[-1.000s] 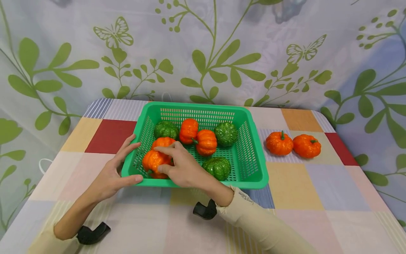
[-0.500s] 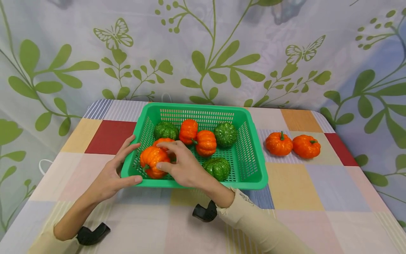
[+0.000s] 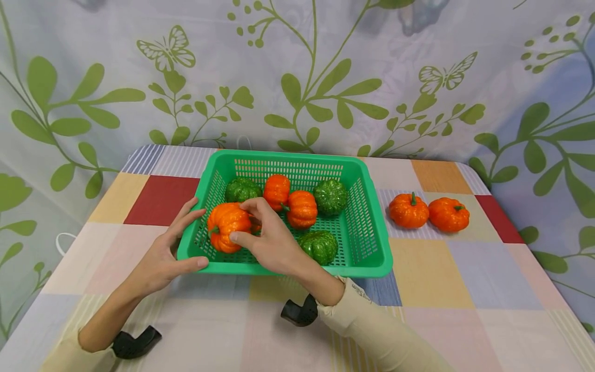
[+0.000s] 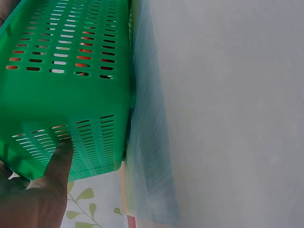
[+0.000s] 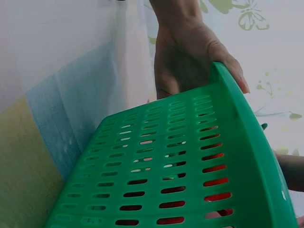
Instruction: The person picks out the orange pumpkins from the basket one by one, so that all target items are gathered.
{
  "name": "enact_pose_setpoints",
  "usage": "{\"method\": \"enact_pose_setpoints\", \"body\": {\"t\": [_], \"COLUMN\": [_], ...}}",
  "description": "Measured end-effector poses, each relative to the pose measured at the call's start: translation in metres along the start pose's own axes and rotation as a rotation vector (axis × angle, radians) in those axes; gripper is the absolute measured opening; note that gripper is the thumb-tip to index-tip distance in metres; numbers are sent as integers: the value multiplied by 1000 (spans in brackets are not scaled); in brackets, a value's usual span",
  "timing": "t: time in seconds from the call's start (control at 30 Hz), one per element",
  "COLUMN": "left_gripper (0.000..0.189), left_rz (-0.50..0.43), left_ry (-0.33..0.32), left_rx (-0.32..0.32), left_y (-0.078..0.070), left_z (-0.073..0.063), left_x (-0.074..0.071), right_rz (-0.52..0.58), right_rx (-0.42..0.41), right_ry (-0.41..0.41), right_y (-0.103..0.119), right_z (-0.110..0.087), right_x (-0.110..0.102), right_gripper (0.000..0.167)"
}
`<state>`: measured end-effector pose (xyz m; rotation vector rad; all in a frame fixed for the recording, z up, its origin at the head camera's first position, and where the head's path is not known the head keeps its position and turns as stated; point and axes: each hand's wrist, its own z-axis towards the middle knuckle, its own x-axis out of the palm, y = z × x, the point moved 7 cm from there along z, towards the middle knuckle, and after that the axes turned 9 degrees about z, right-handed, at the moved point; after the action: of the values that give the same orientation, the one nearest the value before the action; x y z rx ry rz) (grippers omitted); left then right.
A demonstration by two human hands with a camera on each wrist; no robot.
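Observation:
My right hand point(image 3: 269, 235) pinches an orange pumpkin point(image 3: 226, 227) between thumb and fingers, over the left part of a green plastic basket point(image 3: 325, 270). Its green stem points left. Behind it and the fingers, another orange pumpkin is almost wholly hidden. With thumb along the front rim and fingers spread against the left side, my left hand point(image 3: 165, 256) touches the near left corner. In the left wrist view a straight finger point(image 4: 61, 164) lies against the slotted basket wall point(image 4: 61, 102). The right wrist view shows the left thumb point(image 5: 228, 61) over the rim.
Further right in the basket sit two orange pumpkins point(image 3: 302, 209) and several green ones point(image 3: 330, 197). Two more orange pumpkins point(image 3: 409, 211) stand on the patchwork tablecloth point(image 3: 432, 279) to the right. A leaf-patterned curtain point(image 3: 325, 62) hangs behind the table.
The right hand has tilted and raised the orange pumpkin from the basket's near left area, moving it slightly away from me. The left hand has stayed at the corner.

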<state>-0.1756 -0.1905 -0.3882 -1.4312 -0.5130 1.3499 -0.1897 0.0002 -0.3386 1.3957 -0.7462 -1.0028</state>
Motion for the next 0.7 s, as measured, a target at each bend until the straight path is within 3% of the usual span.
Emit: {"method": "enact_pose_setpoints", "body": {"t": [0.23,0.43,0.7], "left_gripper": [80,80,80], "left_rz": [9,14,13], "left_ry": [-4,-1,-4], "left_rx": [-5,-8,-7], "left_y": [1,1,1], "left_z": [0,1,1], "left_x": [0,0,0], "right_rz": [101,79,94], "right_rx": [-26,-39,-41], "right_ry": [-32,-42,-80], "right_y": [3,4,4], "right_z": [-2,-3,-3], "right_x": [-4,-7,-11], "right_gripper": [45,58,59]}}
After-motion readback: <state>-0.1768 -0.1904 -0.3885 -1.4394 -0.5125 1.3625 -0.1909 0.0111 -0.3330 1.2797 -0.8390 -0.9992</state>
